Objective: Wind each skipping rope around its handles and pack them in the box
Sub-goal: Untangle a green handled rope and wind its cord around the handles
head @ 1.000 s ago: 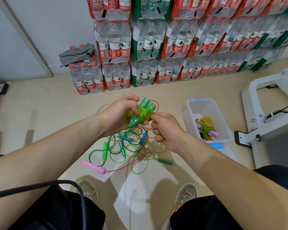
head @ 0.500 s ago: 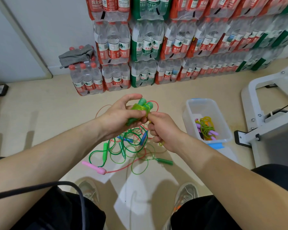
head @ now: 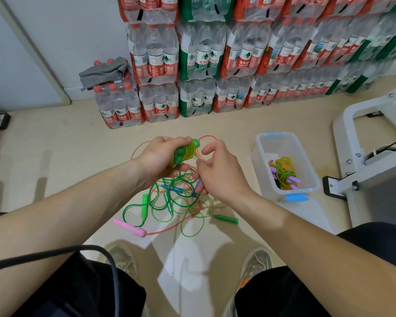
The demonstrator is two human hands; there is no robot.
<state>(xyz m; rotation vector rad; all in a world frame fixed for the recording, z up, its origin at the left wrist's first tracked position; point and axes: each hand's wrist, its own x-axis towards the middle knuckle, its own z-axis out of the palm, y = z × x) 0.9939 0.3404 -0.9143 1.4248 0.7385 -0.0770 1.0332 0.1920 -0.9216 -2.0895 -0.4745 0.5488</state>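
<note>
Packs of water bottles [head: 199, 53] labelled 农夫山泉 line the wall [head: 78, 30] on the beige floor [head: 55, 156]. A clear box [head: 281, 145] holds wound ropes [head: 284, 173], with loose ropes [head: 169, 202] tangled on the floor beside it. The left hand [head: 156, 156] grips a wound green rope [head: 184, 153]; whether the right hand [head: 220, 172] pinches its cord is unclear.

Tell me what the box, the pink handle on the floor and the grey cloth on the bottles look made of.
Box: clear, glossy plastic; the floor shows through its walls.
Pink handle: opaque moulded plastic, probably, smooth with a soft sheen.
Grey cloth: soft matt fabric; it lies crumpled in folds.
</note>
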